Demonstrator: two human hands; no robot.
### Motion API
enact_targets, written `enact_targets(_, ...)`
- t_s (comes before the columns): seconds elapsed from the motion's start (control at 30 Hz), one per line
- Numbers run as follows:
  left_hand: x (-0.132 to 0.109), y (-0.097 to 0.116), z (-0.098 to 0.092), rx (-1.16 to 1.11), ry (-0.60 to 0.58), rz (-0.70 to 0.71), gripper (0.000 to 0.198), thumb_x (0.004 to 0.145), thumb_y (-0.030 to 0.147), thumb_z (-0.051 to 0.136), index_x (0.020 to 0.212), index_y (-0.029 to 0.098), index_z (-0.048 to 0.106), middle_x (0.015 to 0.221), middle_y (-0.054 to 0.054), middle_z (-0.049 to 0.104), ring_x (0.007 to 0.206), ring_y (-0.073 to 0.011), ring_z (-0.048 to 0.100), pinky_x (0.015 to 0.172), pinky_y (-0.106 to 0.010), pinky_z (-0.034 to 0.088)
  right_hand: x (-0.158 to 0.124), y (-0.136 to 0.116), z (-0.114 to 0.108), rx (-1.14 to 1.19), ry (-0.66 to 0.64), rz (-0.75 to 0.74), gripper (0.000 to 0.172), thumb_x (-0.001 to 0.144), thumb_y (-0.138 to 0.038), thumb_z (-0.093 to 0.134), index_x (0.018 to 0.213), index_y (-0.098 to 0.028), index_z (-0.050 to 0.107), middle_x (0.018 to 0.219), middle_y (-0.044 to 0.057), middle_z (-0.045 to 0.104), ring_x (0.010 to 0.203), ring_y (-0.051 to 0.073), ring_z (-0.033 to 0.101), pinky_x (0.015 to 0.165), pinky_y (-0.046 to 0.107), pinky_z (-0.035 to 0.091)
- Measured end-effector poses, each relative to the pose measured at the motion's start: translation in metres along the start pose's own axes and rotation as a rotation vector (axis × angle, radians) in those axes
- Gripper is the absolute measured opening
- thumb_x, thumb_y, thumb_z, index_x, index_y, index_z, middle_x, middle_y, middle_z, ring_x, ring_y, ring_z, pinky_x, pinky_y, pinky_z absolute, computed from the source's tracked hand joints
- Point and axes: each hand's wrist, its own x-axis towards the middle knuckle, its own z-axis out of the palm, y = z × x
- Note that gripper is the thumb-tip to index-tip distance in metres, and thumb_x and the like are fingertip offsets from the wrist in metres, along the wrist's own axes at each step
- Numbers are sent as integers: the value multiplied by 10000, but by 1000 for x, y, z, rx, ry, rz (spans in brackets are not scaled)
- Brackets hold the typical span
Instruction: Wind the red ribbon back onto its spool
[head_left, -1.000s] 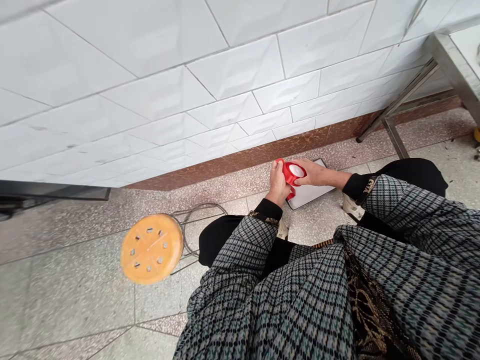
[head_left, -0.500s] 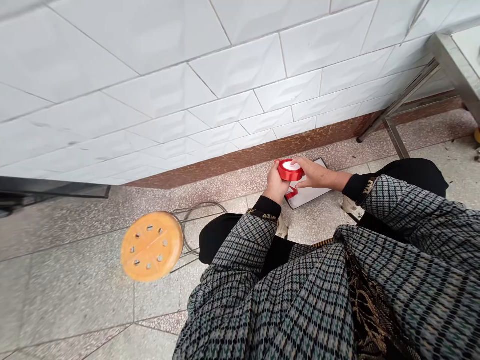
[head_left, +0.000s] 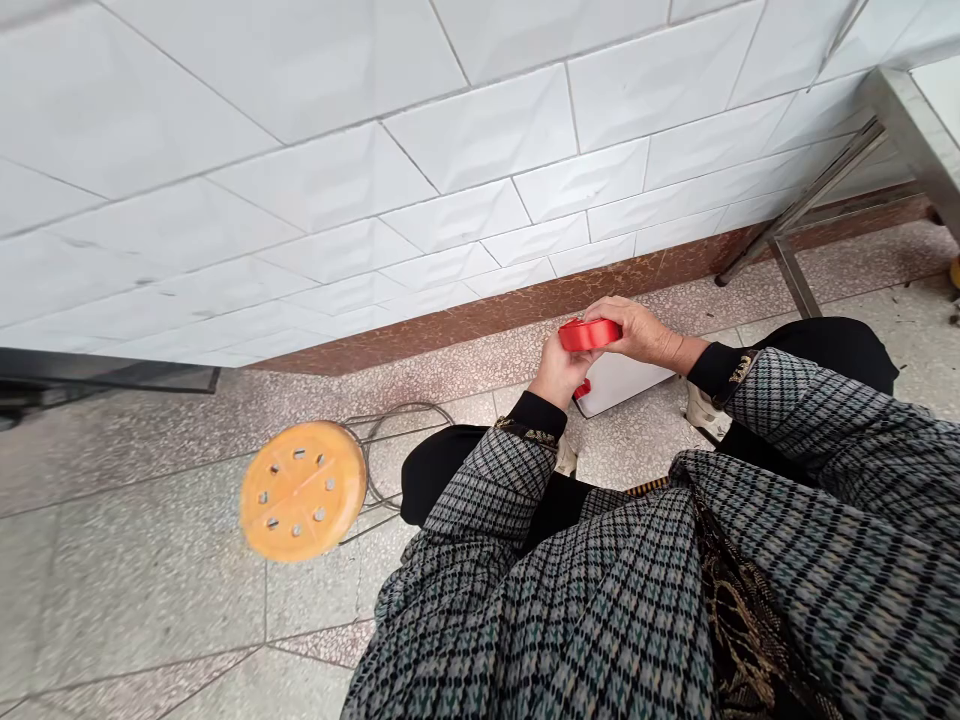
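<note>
The red ribbon roll (head_left: 590, 336) was between the left hand (head_left: 559, 368) and the right hand (head_left: 643, 333), both grasping it, above the left edge of the white board (head_left: 628, 384).

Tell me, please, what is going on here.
A person has a red roll, apparently of ribbon, held between both hands: the left grip supports it from below and the right grip clasps its right side. A bit of red strip shows under the left grip. Below lies a flat white panel; an orange-topped stool is off to the left.
</note>
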Motion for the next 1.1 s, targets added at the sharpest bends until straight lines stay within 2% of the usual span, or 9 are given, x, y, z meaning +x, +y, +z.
enact_targets(0.17, 4, 2, 9, -62, 38, -222, 41, 913, 175, 632, 925, 171, 672, 852, -104, 762, 810, -232, 741, 905, -491, 627, 3, -10, -9, 206, 76, 218, 234, 765, -324, 820, 914, -212, 678, 973, 45, 728, 921, 228, 656, 887, 390, 540)
enact_targets(0.37, 4, 1, 10, 227, 75, -249, 135, 855, 191, 677, 729, 190, 630, 577, -33, 607, 503, -145, 531, 646, -329, 520, 7, -16, -12, 385, 168, 505, 320, 722, -430, 806, 896, -189, 686, 762, -24, 621, 666, 136, 542, 585, 263, 450)
enact_targets(0.5, 6, 0, 9, 503, 38, -100, 299, 825, 104, 655, 560, 197, 552, 537, -9, 544, 496, -118, 379, 583, -290, 347, 9, -15, -14, 447, 251, 602, 331, 703, -353, 824, 959, -157, 750, 773, -6, 692, 728, 152, 614, 671, 276, 506)
enact_targets(0.6, 9, 2, 8, 689, 22, 9, 374, 768, 18, 704, 481, 194, 540, 487, 7, 493, 542, -134, 374, 621, -301, 295, 10, -16, -16, 533, 298, 607, 340, 681, -312, 854, 967, -151, 766, 854, 19, 755, 807, 169, 673, 771, 300, 552)
enact_targets(0.73, 13, 9, 8, 715, 16, 173, 389, 651, -55, 807, 482, 192, 558, 540, 6, 472, 692, -183, 499, 677, -297, 343, 13, -24, -20, 632, 301, 669, 257, 691, -255, 848, 910, -157, 757, 845, 28, 773, 809, 178, 698, 750, 293, 571)
enact_targets(0.87, 8, 11, 13, 580, 49, 398, 382, 570, -68, 868, 588, 194, 590, 750, -20, 581, 862, -193, 568, 760, -263, 452, 16, -27, -24, 725, 307, 776, 228, 681, -242, 886, 806, -159, 714, 724, 23, 730, 699, 157, 660, 615, 246, 532)
enact_targets(0.97, 0, 7, 18, 472, -72, 198, 338, 634, 3, 865, 644, 193, 586, 697, 3, 591, 686, -140, 539, 660, -249, 459, 17, -23, -26, 771, 343, 831, 283, 689, -294, 923, 811, -158, 707, 653, 13, 678, 588, 130, 586, 495, 219, 444)
enact_targets(1.03, -4, 3, 21, 356, -94, 42, 338, 737, 70, 819, 640, 201, 523, 601, 42, 502, 529, -87, 430, 565, -229, 410, 17, -21, -27, 780, 370, 846, 279, 723, -315, 912, 818, -159, 701, 637, 10, 654, 553, 120, 542, 451, 212, 390)
enact_targets(1.1, -6, 0, 22, 277, -76, -6, 336, 798, 73, 764, 673, 207, 483, 577, 74, 430, 453, -45, 294, 510, -204, 335, 18, -21, -27, 802, 391, 857, 269, 755, -314, 895, 804, -165, 677, 642, 11, 645, 552, 117, 527, 437, 210, 367)
